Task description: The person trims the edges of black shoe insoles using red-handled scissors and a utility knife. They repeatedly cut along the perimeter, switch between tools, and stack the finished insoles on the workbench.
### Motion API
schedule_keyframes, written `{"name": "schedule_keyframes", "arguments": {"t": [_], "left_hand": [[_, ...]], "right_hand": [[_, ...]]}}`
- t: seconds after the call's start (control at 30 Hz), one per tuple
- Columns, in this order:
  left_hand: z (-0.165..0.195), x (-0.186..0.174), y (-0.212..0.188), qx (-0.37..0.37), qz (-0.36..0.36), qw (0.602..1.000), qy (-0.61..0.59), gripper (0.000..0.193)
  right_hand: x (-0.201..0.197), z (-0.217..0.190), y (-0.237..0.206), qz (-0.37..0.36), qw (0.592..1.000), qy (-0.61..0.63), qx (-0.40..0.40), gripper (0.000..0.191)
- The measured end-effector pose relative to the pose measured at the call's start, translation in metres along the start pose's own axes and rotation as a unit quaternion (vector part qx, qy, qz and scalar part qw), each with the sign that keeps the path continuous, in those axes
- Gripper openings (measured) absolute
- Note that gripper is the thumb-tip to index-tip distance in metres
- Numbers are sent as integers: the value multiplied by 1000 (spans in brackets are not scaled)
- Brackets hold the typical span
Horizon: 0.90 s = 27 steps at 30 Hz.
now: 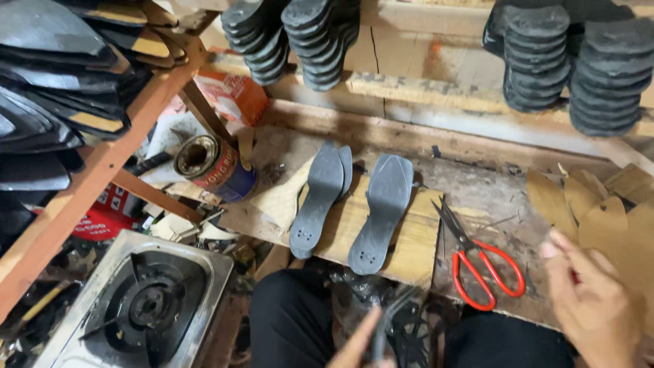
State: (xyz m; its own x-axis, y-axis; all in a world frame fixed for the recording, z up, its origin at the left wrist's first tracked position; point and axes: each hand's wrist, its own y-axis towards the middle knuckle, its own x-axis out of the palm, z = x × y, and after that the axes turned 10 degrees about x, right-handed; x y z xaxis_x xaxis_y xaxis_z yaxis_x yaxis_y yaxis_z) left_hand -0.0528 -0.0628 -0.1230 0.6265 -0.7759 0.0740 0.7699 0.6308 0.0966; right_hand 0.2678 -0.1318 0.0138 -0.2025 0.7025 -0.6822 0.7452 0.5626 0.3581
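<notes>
My left hand (359,346) is at the bottom edge, above my lap, its fingers pinching a thin dark grey strip (385,322). My right hand (594,300) hovers blurred at the lower right with curled fingers, beside tan cardboard insole pieces (599,208). A speck of red shows between its fingers, but I cannot make out what it is. Red-handled scissors (485,269) lie shut on the bench just left of that hand. Two grey soles (317,201) (381,211) lie side by side on a wooden board (415,245), with a third sole (346,167) partly under the left one.
Stacks of black soles (538,58) (320,37) stand on the wooden shelf behind. A tin can (211,163) lies on its side at the left. A gas stove (143,300) sits at the lower left. A wooden rack (102,163) holds dark shoe parts.
</notes>
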Motion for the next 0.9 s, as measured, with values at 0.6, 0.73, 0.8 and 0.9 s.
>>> {"name": "schedule_keyframes", "arguments": {"t": [0.6,0.73,0.8,0.9], "left_hand": [[122,-40,50,-116,192,869,-441,68],[133,-40,52,-64,174,875,-447,66],[135,-39,54,-55,172,877,-446,66],[134,-36,54,-33,162,858,-486,62]], "right_hand": [[103,62,17,-10,987,-129,-97,33],[104,68,16,-16,989,-108,-99,31],[104,69,15,-13,989,-118,-93,30],[104,69,15,-5,988,-117,-98,30]]}}
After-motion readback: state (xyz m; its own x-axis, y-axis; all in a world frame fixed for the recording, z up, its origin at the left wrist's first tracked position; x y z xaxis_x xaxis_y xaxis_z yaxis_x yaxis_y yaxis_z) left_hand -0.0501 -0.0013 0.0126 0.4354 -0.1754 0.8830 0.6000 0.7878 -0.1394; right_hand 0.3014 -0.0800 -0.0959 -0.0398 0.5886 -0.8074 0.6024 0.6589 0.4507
